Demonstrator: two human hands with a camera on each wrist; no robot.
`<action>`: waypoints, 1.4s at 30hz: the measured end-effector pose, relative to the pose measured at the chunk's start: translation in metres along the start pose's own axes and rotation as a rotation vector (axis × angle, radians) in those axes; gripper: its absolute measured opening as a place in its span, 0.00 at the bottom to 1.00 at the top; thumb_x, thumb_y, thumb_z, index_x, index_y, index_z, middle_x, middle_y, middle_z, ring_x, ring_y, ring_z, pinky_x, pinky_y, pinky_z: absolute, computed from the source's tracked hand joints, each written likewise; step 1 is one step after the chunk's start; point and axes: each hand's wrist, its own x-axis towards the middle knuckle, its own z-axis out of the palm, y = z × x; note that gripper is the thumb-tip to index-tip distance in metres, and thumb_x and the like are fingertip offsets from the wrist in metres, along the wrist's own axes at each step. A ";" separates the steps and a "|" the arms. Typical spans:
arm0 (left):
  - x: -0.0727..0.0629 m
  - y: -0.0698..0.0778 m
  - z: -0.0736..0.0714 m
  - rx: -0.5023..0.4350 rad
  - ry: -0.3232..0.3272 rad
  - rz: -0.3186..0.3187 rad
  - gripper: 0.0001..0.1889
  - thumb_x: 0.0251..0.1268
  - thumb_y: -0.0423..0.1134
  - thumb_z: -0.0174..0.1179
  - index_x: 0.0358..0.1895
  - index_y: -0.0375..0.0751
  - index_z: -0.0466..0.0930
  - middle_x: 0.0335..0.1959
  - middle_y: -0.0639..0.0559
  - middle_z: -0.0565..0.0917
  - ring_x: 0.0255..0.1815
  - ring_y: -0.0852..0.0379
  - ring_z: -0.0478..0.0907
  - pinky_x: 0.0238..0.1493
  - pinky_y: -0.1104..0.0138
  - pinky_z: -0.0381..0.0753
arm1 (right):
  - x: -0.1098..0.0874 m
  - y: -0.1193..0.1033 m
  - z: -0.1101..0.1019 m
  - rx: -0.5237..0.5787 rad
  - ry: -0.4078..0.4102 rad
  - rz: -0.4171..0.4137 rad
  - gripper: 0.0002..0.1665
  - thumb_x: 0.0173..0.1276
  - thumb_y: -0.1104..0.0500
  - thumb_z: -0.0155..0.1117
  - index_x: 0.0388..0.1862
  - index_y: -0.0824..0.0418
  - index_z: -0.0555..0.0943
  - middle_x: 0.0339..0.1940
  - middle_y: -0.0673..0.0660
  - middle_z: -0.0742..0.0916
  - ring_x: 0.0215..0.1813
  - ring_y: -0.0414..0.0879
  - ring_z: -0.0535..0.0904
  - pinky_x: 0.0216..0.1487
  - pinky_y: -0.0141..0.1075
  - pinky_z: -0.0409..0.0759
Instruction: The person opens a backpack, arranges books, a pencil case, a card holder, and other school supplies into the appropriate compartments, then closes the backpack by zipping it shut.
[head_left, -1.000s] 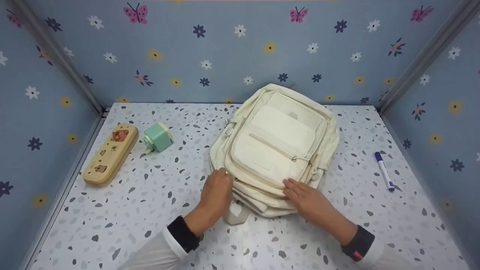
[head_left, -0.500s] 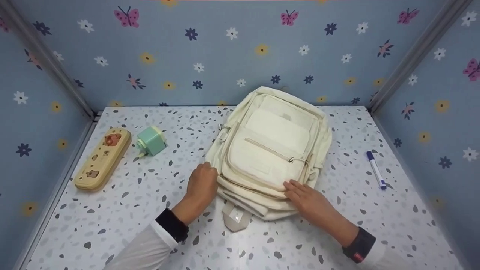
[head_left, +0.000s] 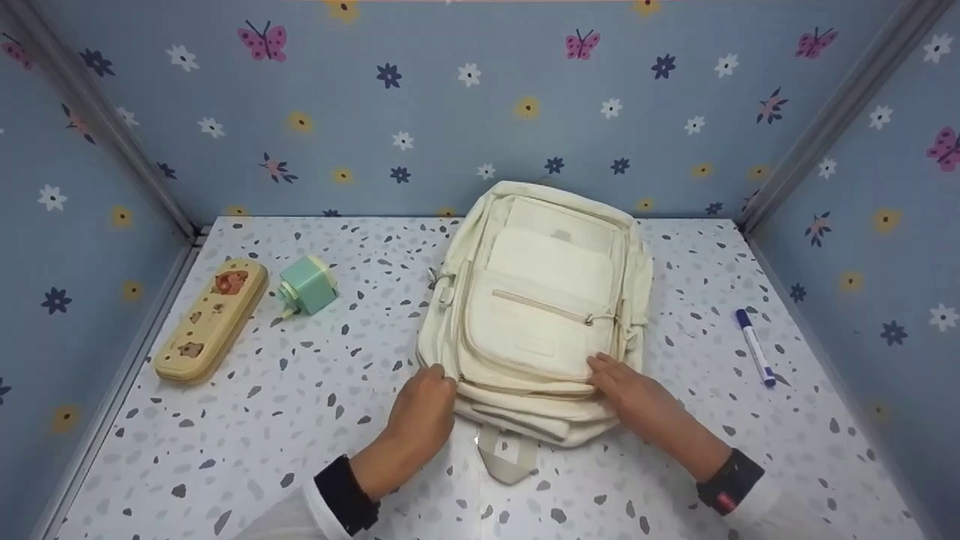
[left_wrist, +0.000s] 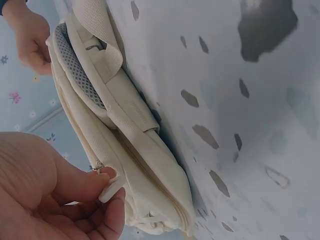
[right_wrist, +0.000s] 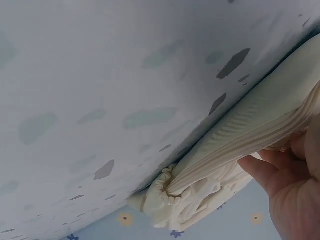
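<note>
A cream backpack [head_left: 544,300] lies flat on the speckled table [head_left: 300,420], front pockets up. My left hand [head_left: 439,375] is at its near left corner. In the left wrist view my left hand [left_wrist: 107,187] pinches a cream zipper pull [left_wrist: 111,186] between thumb and finger at the backpack's [left_wrist: 130,130] edge. My right hand [head_left: 604,369] rests with fairly straight fingers on the near right part of the front pocket. In the right wrist view its fingertips [right_wrist: 260,167] touch the zipper seam of the backpack [right_wrist: 240,135]. A strap tab [head_left: 508,454] sticks out toward me.
A tan pencil case [head_left: 211,319] and a mint green sharpener [head_left: 307,289] lie at the left. A blue-capped marker [head_left: 754,347] lies at the right. Flowered blue walls [head_left: 480,112] close in the table on three sides.
The backpack has turned a little and now lies straighter. My left hand slid from the near edge out to the left corner. My right hand stays on the front pocket.
</note>
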 end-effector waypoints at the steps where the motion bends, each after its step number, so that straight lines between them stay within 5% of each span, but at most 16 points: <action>1: -0.002 0.003 0.001 0.003 -0.001 0.010 0.08 0.44 0.16 0.66 0.25 0.30 0.82 0.24 0.46 0.74 0.26 0.48 0.75 0.26 0.58 0.77 | -0.001 0.002 0.000 0.000 0.006 0.004 0.22 0.65 0.77 0.63 0.57 0.66 0.80 0.71 0.67 0.79 0.73 0.63 0.74 0.68 0.55 0.75; 8: -0.010 0.020 0.006 0.045 -0.027 0.066 0.10 0.38 0.20 0.70 0.25 0.34 0.83 0.24 0.49 0.72 0.26 0.51 0.72 0.26 0.63 0.74 | -0.001 0.014 -0.003 0.015 0.038 0.037 0.27 0.55 0.83 0.65 0.52 0.66 0.80 0.70 0.69 0.79 0.72 0.65 0.74 0.70 0.56 0.73; 14: -0.009 0.030 0.009 0.006 -0.043 0.113 0.09 0.41 0.20 0.70 0.28 0.33 0.85 0.24 0.49 0.73 0.26 0.53 0.72 0.27 0.64 0.75 | 0.003 0.021 -0.006 -0.027 0.045 0.089 0.23 0.56 0.82 0.66 0.48 0.65 0.81 0.67 0.70 0.81 0.70 0.66 0.76 0.71 0.58 0.72; 20: -0.006 0.029 0.005 -0.175 -0.035 0.037 0.07 0.49 0.19 0.64 0.27 0.33 0.81 0.24 0.51 0.71 0.26 0.54 0.71 0.28 0.63 0.77 | 0.002 0.016 -0.009 -0.141 0.119 0.019 0.22 0.51 0.76 0.72 0.47 0.64 0.84 0.56 0.66 0.87 0.62 0.63 0.83 0.68 0.63 0.73; 27: 0.002 0.022 -0.002 -0.468 -0.012 -0.058 0.05 0.66 0.23 0.61 0.34 0.33 0.85 0.28 0.53 0.78 0.32 0.55 0.79 0.36 0.62 0.83 | 0.007 -0.017 -0.005 -0.095 0.233 -0.081 0.18 0.62 0.59 0.78 0.49 0.62 0.85 0.51 0.60 0.89 0.54 0.55 0.86 0.64 0.58 0.78; 33: 0.010 0.023 -0.006 -0.559 -0.011 -0.069 0.05 0.71 0.25 0.61 0.38 0.34 0.85 0.32 0.53 0.81 0.35 0.57 0.80 0.39 0.62 0.82 | 0.024 -0.045 0.003 -0.089 0.274 -0.171 0.21 0.66 0.59 0.75 0.56 0.64 0.85 0.51 0.58 0.90 0.51 0.53 0.85 0.56 0.49 0.82; 42: 0.019 0.006 -0.010 -0.596 -0.041 -0.143 0.07 0.70 0.25 0.59 0.39 0.35 0.87 0.33 0.51 0.83 0.35 0.57 0.81 0.39 0.63 0.84 | 0.038 -0.046 0.000 -0.028 0.392 -0.225 0.10 0.60 0.69 0.76 0.38 0.60 0.86 0.36 0.53 0.88 0.40 0.49 0.83 0.42 0.43 0.82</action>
